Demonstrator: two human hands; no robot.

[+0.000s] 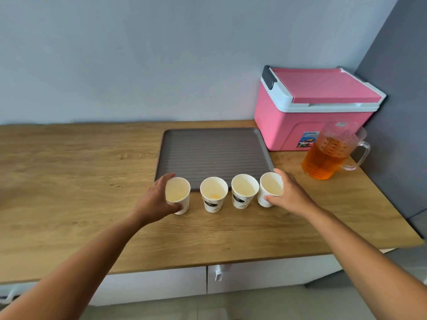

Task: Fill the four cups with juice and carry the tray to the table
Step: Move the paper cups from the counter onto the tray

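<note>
Fingers (pixel 169 176) curled round leftmost cup (pixel 177 195), rightmost cup (pixel 270 189) likewise gripped

Counter (pixel 69 181): warm light-brown wood grain with darker streaks.
Tray (pixel 212 153): grey-brown, ribbed with parallel lines.
Cup in left grip (pixel 178 195): plain white, pale cream inside.
Second cup (pixel 213 195): white with a black printed motif; a small orange patch at the bottom.
Third cup (pixel 244 191): white with a black printed motif.
Cup in right grip (pixel 270 188): white, faint dark print.
Jug (pixel 330 153): clear plastic with printed markings, amber-orange juice.
Cooler box (pixel 312 107): pink, white rim, dark grey latch, multicoloured label.
Wall (pixel 161 54): pale blue-grey.
Cabinet fronts (pixel 161 285): white.
</note>
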